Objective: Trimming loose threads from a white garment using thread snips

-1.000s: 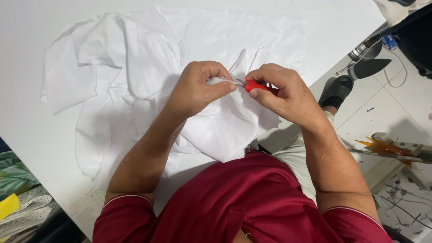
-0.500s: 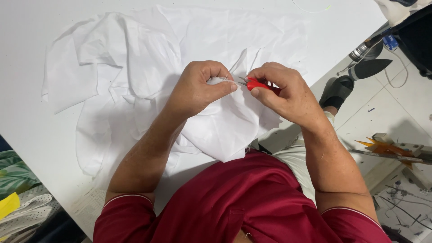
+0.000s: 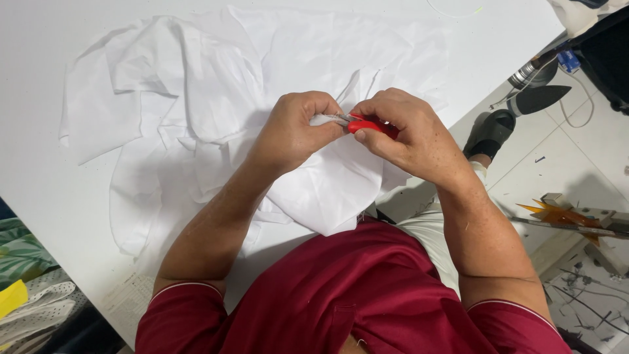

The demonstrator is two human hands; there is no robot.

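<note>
White woven fabric (image 3: pixel 249 85), thin and crumpled into soft folds, covers the middle of a smooth white table (image 3: pixel 39 39); bare tabletop remains open to the left and along the far edge, while the table's right edge runs diagonally close beside the right hand. One lobe of the fabric hangs over the near edge against the person's dark red shirt (image 3: pixel 367 295).

Two hands meet above the fabric, touching at the fingertips. The left hand (image 3: pixel 295 131) is curled, its thumb and fingers pinching a small bunched tuft of the cloth. The right hand (image 3: pixel 409 134) has its fingers pressed together around one red-handled thread snipper (image 3: pixel 364 124), whose short metal tip rests against the pinched tuft; whether the blades are parted cannot be told.

Beyond the table's right edge, pale floor tiles (image 3: pixel 563 157) carry one black sandal (image 3: pixel 490 133) on the person's foot, one dark iron-shaped tool (image 3: pixel 537 98) with a white cord, and one orange star-shaped piece (image 3: pixel 553 213). At lower left lie green patterned cloth (image 3: pixel 19 252) and a yellow scrap (image 3: pixel 12 296).
</note>
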